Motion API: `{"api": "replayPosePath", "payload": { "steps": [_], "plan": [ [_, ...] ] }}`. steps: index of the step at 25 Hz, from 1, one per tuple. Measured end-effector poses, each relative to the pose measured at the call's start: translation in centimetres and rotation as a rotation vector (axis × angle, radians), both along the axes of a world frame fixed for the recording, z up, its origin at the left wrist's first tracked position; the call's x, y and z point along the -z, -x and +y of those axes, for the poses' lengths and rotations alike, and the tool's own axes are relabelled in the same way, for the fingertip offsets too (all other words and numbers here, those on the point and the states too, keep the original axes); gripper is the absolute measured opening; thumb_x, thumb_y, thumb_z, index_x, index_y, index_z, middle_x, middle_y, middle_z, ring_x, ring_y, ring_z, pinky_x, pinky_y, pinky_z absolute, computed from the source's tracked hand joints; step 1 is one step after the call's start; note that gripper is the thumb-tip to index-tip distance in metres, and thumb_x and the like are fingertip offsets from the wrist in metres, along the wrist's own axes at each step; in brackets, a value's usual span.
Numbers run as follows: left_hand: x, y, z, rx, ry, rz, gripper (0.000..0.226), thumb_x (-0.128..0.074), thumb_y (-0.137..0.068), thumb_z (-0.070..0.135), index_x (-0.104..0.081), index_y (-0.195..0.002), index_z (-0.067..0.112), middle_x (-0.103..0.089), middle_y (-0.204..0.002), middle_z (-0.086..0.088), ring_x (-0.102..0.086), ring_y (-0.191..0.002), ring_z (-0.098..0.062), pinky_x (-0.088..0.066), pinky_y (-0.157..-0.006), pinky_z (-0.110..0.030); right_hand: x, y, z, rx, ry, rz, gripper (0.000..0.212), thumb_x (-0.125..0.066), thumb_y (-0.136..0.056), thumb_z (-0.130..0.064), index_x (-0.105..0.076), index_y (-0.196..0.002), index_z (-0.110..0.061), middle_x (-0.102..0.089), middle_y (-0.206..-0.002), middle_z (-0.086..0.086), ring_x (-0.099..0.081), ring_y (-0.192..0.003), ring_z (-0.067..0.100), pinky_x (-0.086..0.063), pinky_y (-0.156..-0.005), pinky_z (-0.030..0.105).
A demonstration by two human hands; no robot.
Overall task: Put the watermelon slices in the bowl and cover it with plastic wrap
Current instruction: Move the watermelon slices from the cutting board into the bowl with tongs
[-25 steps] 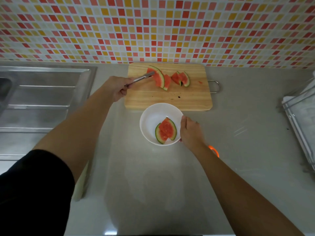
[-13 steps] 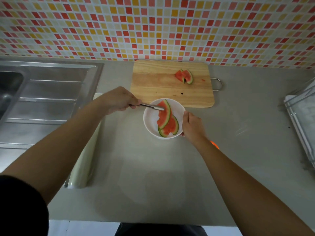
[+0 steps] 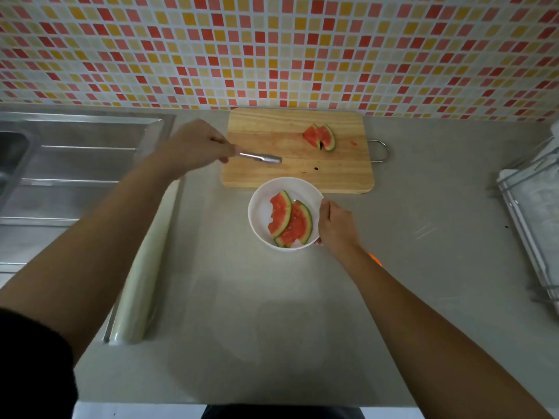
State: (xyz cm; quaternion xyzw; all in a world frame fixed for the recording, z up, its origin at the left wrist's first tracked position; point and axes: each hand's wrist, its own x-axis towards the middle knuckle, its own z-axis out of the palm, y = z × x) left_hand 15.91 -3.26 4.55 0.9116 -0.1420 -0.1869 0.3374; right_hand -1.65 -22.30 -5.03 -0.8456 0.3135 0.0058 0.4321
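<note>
A white bowl point(image 3: 305, 189) sits on the counter just in front of the wooden cutting board point(image 3: 272, 173). Inside it lie watermelon slices point(image 3: 287, 220), red flesh up with green rinds. Two small slices point(image 3: 320, 137) remain on the board's far right part. My left hand point(image 3: 196, 146) grips metal tongs point(image 3: 260, 157), whose tips hover over the board's left half with nothing in them. My right hand point(image 3: 335, 225) holds the bowl's right rim. A roll of plastic wrap point(image 3: 145, 267) lies on the counter under my left forearm.
A steel sink and drainboard point(image 3: 75, 164) fills the left side. A wire dish rack point(image 3: 535, 213) stands at the right edge. A tiled wall point(image 3: 272, 49) backs the counter. Something orange point(image 3: 375, 258) peeks out behind my right wrist.
My left hand carried slices from the board to the bowl with the tongs, released them, and moved the empty tongs back over the board. My right hand stayed on the bowl.
</note>
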Motion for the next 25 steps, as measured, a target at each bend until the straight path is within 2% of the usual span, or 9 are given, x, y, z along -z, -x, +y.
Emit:
{"api": "replayPosePath", "payload": {
  "steps": [2,3,6,8,10,13,15,19,25],
  "plan": [
    [2.4,-1.1,-2.4,-0.141,0.196,0.222,0.024,-0.069,-0.081,0.029,-0.071,-0.088,0.006,-0.065,-0.069,-0.002,-0.043,-0.049,-0.008,-0.034,-0.049,-0.018,0.2,0.0,-0.1,-0.002,0.002,-0.009,0.044,-0.026,-0.099,-0.034,-0.054,-0.079,-0.007,-0.067,-0.069,0.021,-0.066,-0.065,0.038,-0.056,-0.07,0.052],
    [3.6,-1.6,-3.7,-0.186,0.23,0.26,0.026,-0.069,-0.082,0.028,-0.07,-0.09,0.002,-0.063,-0.066,-0.003,-0.04,-0.046,-0.007,-0.033,-0.046,-0.017,0.3,0.0,-0.1,0.002,0.002,-0.011,0.044,-0.026,-0.1,-0.033,-0.054,-0.079,-0.006,-0.067,-0.071,0.022,-0.066,-0.066,0.038,-0.057,-0.068,0.052],
    [6.0,-3.2,-6.3,-0.235,0.183,0.118,0.024,-0.069,-0.08,0.034,-0.07,-0.069,0.013,-0.057,-0.054,0.006,-0.042,-0.037,0.0,-0.034,-0.043,-0.014,0.7,0.0,-0.6,0.016,0.024,0.004,0.044,-0.026,-0.1,-0.032,-0.056,-0.084,-0.004,-0.066,-0.076,0.024,-0.065,-0.069,0.039,-0.056,-0.068,0.05],
    [6.8,-4.1,-7.6,-0.236,0.23,0.184,0.025,-0.069,-0.08,0.035,-0.066,-0.065,0.015,-0.059,-0.059,0.001,-0.042,-0.042,-0.008,-0.034,-0.045,-0.018,0.8,0.0,-0.8,0.017,0.05,0.015,0.046,-0.025,-0.1,-0.031,-0.058,-0.091,0.0,-0.066,-0.078,0.025,-0.064,-0.071,0.04,-0.055,-0.069,0.048],
    [7.4,-4.7,-9.0,-0.246,0.277,0.308,0.023,-0.069,-0.081,0.032,-0.067,-0.077,0.01,-0.061,-0.065,-0.005,-0.04,-0.048,-0.012,-0.032,-0.046,-0.022,0.8,-0.1,-0.8,-0.002,0.065,0.011,0.044,-0.026,-0.1,-0.027,-0.058,-0.094,0.002,-0.067,-0.08,0.027,-0.064,-0.072,0.041,-0.055,-0.069,0.049],
    [7.5,-5.2,-10.4,-0.257,0.263,0.389,0.024,-0.069,-0.082,0.029,-0.065,-0.09,0.007,-0.063,-0.067,-0.006,-0.041,-0.048,-0.011,-0.03,-0.046,-0.022,0.7,-0.1,-0.7,-0.002,0.084,0.021,0.044,-0.025,-0.1,-0.027,-0.058,-0.095,0.001,-0.067,-0.081,0.027,-0.064,-0.075,0.042,-0.054,-0.071,0.049],
    [7.5,-5.5,-11.1,-0.256,0.231,0.39,0.021,-0.069,-0.081,0.029,-0.064,-0.086,0.009,-0.063,-0.068,-0.006,-0.038,-0.043,-0.01,-0.029,-0.044,-0.022,0.8,-0.1,-0.8,0.0,0.094,0.021,0.045,-0.024,-0.1,-0.028,-0.058,-0.094,0.001,-0.067,-0.08,0.026,-0.063,-0.074,0.041,-0.054,-0.071,0.048],
    [7.6,-5.8,-11.6,-0.26,0.126,0.258,0.02,-0.071,-0.078,0.025,-0.06,-0.069,0.01,-0.06,-0.074,-0.007,-0.038,-0.043,-0.014,-0.033,-0.044,-0.022,0.9,-0.2,-0.8,-0.009,0.092,0.007,0.045,-0.024,-0.1,-0.028,-0.058,-0.092,0.001,-0.066,-0.078,0.026,-0.064,-0.073,0.041,-0.054,-0.071,0.049],
    [8.0,-6.3,-11.1,-0.286,0.261,0.272,0.021,-0.073,-0.076,0.024,-0.06,-0.066,0.01,-0.055,-0.066,-0.006,-0.038,-0.046,-0.014,-0.037,-0.051,-0.025,1.0,-0.3,-1.0,-0.005,0.069,0.016,0.044,-0.025,-0.1,-0.03,-0.057,-0.091,0.0,-0.065,-0.077,0.025,-0.065,-0.069,0.04,-0.056,-0.068,0.051]
  ]
}}
